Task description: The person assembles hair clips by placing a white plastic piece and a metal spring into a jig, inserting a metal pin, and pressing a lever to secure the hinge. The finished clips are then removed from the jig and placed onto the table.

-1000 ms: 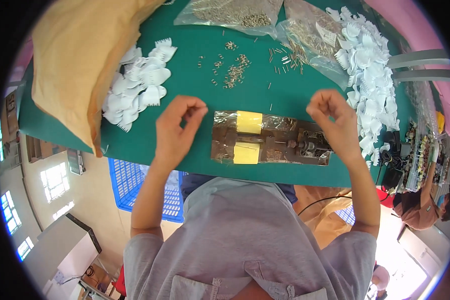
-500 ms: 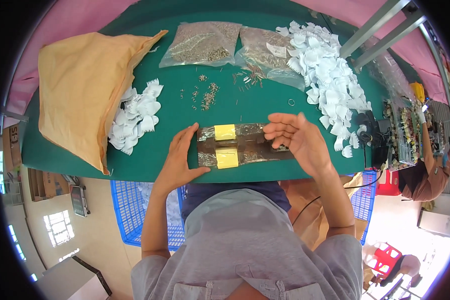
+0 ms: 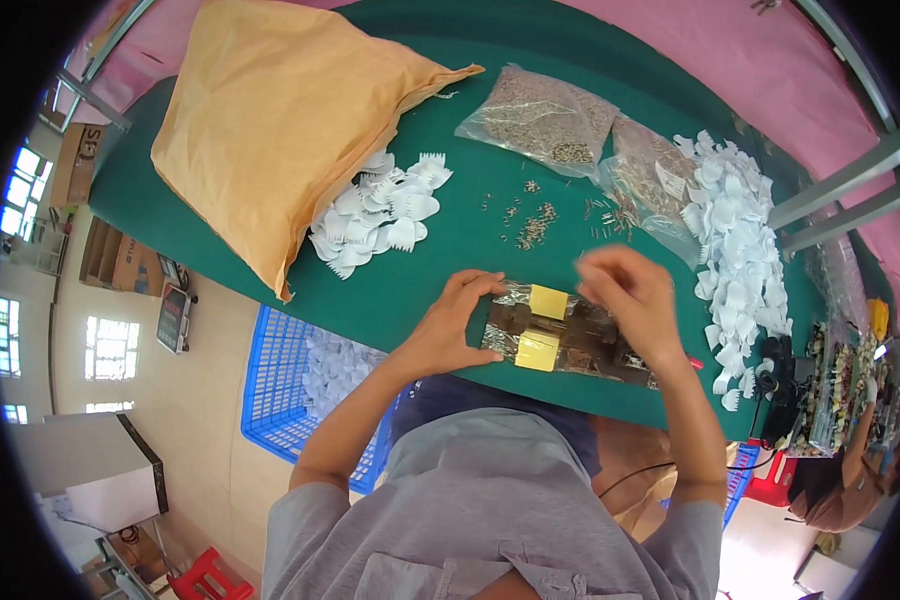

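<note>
A long dark block wrapped in clear tape (image 3: 592,345), with two yellow patches (image 3: 537,350) on it, lies near the table's front edge. My left hand (image 3: 450,325) spans its left end, thumb at the near corner and fingers at the far corner. Over the block's right part is my right hand (image 3: 638,300), fingers curled together and slightly blurred. Whatever those fingertips may hold is hidden. Beyond them lie a small pile of metal bits (image 3: 537,226) and some loose thin pins (image 3: 610,218).
White comb-edged plastic pieces are heaped at left (image 3: 385,205) and right (image 3: 735,240). A large tan sack (image 3: 260,120) lies far left. Clear bags of small parts (image 3: 545,115) sit at the back. A blue basket (image 3: 270,400) stands below the table; metal bars (image 3: 845,195) rise at right.
The view has turned, so the table appears tilted and shifted right. My right hand's fingers have curled in and moved toward the block's far edge. My left hand stays at the block's left end.
</note>
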Demonstrator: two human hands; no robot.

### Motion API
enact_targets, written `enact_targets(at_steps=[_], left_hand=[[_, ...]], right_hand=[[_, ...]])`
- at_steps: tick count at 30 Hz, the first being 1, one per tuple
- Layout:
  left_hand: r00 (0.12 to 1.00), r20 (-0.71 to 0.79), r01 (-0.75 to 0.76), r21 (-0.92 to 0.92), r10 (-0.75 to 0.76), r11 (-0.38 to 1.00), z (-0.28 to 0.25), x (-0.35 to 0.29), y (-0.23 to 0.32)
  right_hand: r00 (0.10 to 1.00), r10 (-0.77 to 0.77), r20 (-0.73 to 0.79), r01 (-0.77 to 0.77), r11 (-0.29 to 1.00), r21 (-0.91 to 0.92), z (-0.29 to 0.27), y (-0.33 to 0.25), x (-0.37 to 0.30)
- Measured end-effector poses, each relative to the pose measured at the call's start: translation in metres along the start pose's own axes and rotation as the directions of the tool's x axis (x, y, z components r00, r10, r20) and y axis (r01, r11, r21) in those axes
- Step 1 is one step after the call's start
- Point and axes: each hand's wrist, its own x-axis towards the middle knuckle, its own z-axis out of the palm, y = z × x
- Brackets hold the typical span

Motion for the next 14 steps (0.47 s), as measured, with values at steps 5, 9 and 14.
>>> enact_targets(at_steps=[5, 9, 14], left_hand=[[1.0, -0.027, -0.009, -0.038, 0.008, 0.999, 0.003, 0.006, -0.002], [1.0, -0.028, -0.006, -0.003, 0.006, 1.0, 0.003, 0.007, -0.001], [0.99, -0.067, -0.126, 0.037, 0.128, 0.991, 0.006, -0.008, -0.016]], right_hand=[[0.902, -0.339, 0.269, 0.423, 0.818, -0.388, 0.109, 0.027, 0.141], [0.921, -0.345, 0.184, 0.385, 0.728, -0.567, 0.154, 0.048, 0.181], [0.914, -0.195, 0.357, 0.324, 0.879, -0.349, 0.137, 0.069, 0.196]])
